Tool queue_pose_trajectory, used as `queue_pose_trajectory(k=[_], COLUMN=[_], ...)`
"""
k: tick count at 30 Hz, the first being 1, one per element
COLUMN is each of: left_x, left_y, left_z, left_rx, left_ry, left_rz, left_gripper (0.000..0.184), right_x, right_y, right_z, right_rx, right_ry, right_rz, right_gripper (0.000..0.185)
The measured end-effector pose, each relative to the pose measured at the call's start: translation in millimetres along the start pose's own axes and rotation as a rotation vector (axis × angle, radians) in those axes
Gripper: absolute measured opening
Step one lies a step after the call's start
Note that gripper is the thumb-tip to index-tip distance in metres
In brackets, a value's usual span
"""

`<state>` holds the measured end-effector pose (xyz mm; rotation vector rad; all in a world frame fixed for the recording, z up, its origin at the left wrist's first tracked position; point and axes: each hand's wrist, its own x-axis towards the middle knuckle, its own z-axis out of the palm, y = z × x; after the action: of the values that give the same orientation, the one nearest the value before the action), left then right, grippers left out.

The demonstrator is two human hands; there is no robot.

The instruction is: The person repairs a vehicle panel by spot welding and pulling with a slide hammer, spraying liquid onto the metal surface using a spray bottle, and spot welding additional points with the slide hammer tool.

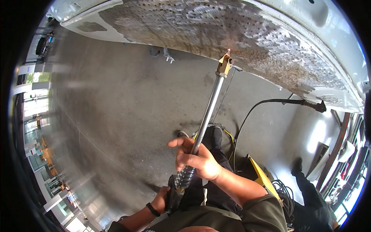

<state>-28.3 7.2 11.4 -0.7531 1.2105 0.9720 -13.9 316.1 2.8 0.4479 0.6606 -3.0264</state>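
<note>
A slide hammer dent puller (211, 104) slants up from my lap to a car body panel (185, 23) of bare, pitted metal. Its brass head (224, 65) ends in a thin tip that meets the panel near its lower edge, with a small orange glow there. My right hand (199, 160) is closed round the rod just above the ribbed metal weight (184, 176), index finger stretched out. Lower down, my left hand (160, 199), with a black wristband, grips the dark handle (172, 197); its fingers are partly hidden.
A black cable with a dark clamp-like end (315, 105) arcs below the panel's right side. Beside my right arm stands a yellow machine (264, 176) with coiled cables (284, 193). Another person's leg (305, 181) is at the right. Grey floor (116, 96) spreads under the panel.
</note>
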Motion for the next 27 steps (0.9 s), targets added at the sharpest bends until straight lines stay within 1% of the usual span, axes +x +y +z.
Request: queue_pose_trajectory(k=[1, 3, 4, 6, 7, 8, 10, 11, 12, 13, 14, 15, 16, 17, 18, 21, 22, 24, 27], left_x=[-2.9, -2.8, -3.1, -6.2, -6.6, -3.6, -4.1, -4.5, -4.4, -1.3, -1.7, -4.3, -3.8, -3.7, -6.0, 4.7, 7.8, 13.6, -7.6], left_y=[1.6, -4.8, -7.9, -7.3, -7.8, -12.4, -17.1, -18.3, -18.2, -14.7, -16.0, -27.4, -35.6, -43.8, -38.5, -27.9, -23.0, -13.7, 13.1], left_z=[5.8, 0.9, -2.8, -5.0, -6.6, -13.0, -16.8, -18.0, -19.1, -20.5, -21.6, -25.3, -34.3, -44.3, -47.3, -27.4, -23.3, -14.6, 18.1], left_rx=[-0.120, -0.085, -0.066, 0.006, 0.039, 0.054, 0.051, 0.050, -0.025, -0.098, -0.180, -0.167, -0.134, -0.107, -0.100, -0.123, -0.130, -0.145, -0.025], left_ry=[0.038, 0.065, 0.079, 0.046, 0.029, 0.021, 0.073, 0.095, 0.087, 0.076, 0.070, 0.086, 0.094, 0.107, -0.012, 0.066, 0.067, 0.071, 0.062], left_rz=[-0.045, -0.049, -0.054, -0.036, -0.024, -0.013, -0.004, -0.003, -0.062, -0.114, -0.172, -0.115, -0.054, -0.003, -0.077, -0.040, -0.056, -0.088, -0.033], left_gripper=[0.058, 0.063, 0.065, 0.069, 0.071, 0.072, 0.069, 0.067, 0.064, 0.061, 0.059, 0.056, 0.053, 0.052, 0.051, 0.044, 0.044, 0.044, 0.046], right_x=[1.6, 10.0, 20.2, 53.2, 65.4, 64.4, 59.1, 41.6, 16.8, -3.6, -16.0, -25.4, -31.3, -37.9, -38.0, -25.2, -18.7, -10.8, -2.8], right_y=[-6.9, -32.3, -49.6, -93.4, -107.0, -101.4, -83.9, -52.5, -24.2, 32.0, 51.9, 63.2, 70.1, 75.9, 71.3, 48.3, 33.6, 22.0, 12.1], right_z=[-0.6, -6.9, -13.0, -35.4, -43.7, -43.1, -39.9, -29.7, -14.2, 0.5, -2.6, -4.8, -5.2, -6.4, -7.4, -10.7, -4.6, -3.8, -1.3], right_rx=[-0.018, -0.050, -0.153, -0.105, 0.046, 0.072, 0.123, 0.061, -0.029, 0.176, 0.174, 0.171, 0.182, 0.199, 0.189, 0.118, 0.082, 0.043, 0.022], right_ry=[-0.007, -0.017, 0.027, 0.032, -0.008, -0.017, -0.030, -0.060, -0.105, -0.015, -0.036, -0.059, -0.003, 0.059, 0.100, 0.050, 0.063, 0.027, 0.029], right_rz=[-0.017, -0.048, -0.115, -0.196, -0.211, -0.230, -0.279, -0.301, -0.095, 0.036, 0.061, 0.091, 0.094, 0.105, 0.131, 0.075, 0.107, 0.092, 0.101], right_gripper=[0.048, 0.066, 0.068, 0.070, 0.071, 0.069, 0.067, 0.055, 0.048, 0.042, 0.040, 0.039, 0.038, 0.038, 0.039, 0.039, 0.040, 0.038, 0.037])
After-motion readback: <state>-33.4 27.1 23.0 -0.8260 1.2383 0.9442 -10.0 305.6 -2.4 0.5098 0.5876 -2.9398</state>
